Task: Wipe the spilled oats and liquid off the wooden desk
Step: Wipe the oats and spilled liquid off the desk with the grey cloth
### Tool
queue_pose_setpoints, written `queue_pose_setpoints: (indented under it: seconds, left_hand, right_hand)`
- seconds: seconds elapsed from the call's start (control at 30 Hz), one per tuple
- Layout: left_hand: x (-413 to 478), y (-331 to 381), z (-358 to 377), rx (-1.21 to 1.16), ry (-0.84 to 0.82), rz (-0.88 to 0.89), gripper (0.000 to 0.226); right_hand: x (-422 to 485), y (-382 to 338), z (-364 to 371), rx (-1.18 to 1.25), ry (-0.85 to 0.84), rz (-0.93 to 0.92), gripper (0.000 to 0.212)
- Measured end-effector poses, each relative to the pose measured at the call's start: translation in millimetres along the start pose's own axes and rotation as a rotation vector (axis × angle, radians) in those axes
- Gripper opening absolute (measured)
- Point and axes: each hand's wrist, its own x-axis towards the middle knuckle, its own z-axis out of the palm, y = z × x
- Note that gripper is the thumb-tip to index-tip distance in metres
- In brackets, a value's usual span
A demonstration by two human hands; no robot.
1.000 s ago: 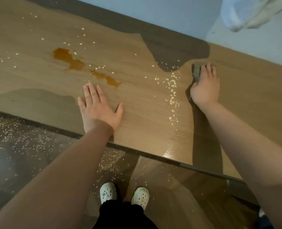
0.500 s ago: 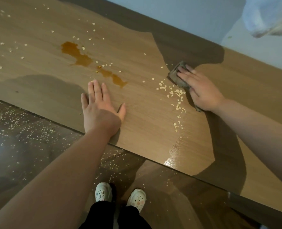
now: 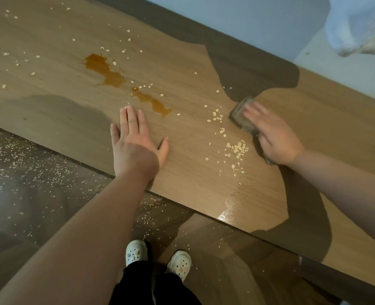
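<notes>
A brown liquid spill (image 3: 107, 72) runs in two patches across the wooden desk (image 3: 50, 111), with oat flakes scattered around it. A denser cluster of oats (image 3: 236, 149) lies just left of my right hand (image 3: 274, 137). That hand presses flat on a grey cloth (image 3: 240, 115), fingers straight and blurred. My left hand (image 3: 136, 146) rests flat on the desk near the front edge, fingers spread, its fingertips just short of the lower spill patch (image 3: 153, 103).
Many oats are strewn on the dark floor (image 3: 28, 194) below the desk's front edge. My white shoes (image 3: 158, 258) stand on the floor by the desk. A pale wall (image 3: 248, 20) runs behind the desk, and a white bundle (image 3: 358, 25) hangs at the top right.
My right hand has swept the cloth leftward and toward me, pushing the oats into a cluster. The left hand stays planted. The view has shifted slightly.
</notes>
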Motion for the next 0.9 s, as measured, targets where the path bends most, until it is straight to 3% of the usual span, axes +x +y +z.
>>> queue_pose_setpoints:
  seconds: [0.13, 0.27, 0.5, 0.67, 0.73, 0.83, 0.9]
  left_hand:
    - [-0.2, -0.2, -0.1, 0.012, -0.006, -0.003, 0.086]
    - [0.1, 0.4, -0.4, 0.028, -0.010, -0.011, 0.086]
    - [1.1, 1.0, -2.6, 0.014, -0.006, -0.014, 0.085]
    - [0.6, 1.1, -1.9, -0.003, -0.004, -0.016, 0.085]
    - [0.3, 1.0, -0.9, -0.024, 0.004, -0.010, 0.085]
    - [0.3, -0.1, -0.9, -0.041, 0.013, -0.010, 0.085]
    - [0.6, -1.0, -0.2, -0.040, 0.020, -0.013, 0.086]
  right_hand:
    - [58.5, 23.0, -14.0, 0.019, 0.186, 0.381, 0.057]
    - [109.2, 15.1, -13.5, 0.035, 0.195, 0.428, 0.055]
    - [101.3, -18.5, -6.3, 0.032, 0.003, 0.060, 0.063]
    - [64.3, -24.2, -4.3, -0.023, -0.163, -0.362, 0.069]
    - [66.5, -8.3, -7.0, -0.013, -0.117, -0.222, 0.068]
    - [80.5, 5.0, -8.5, 0.097, 0.121, 0.149, 0.062]
    - [80.3, -0.3, -7.3, 0.091, 0.138, 0.168, 0.059]
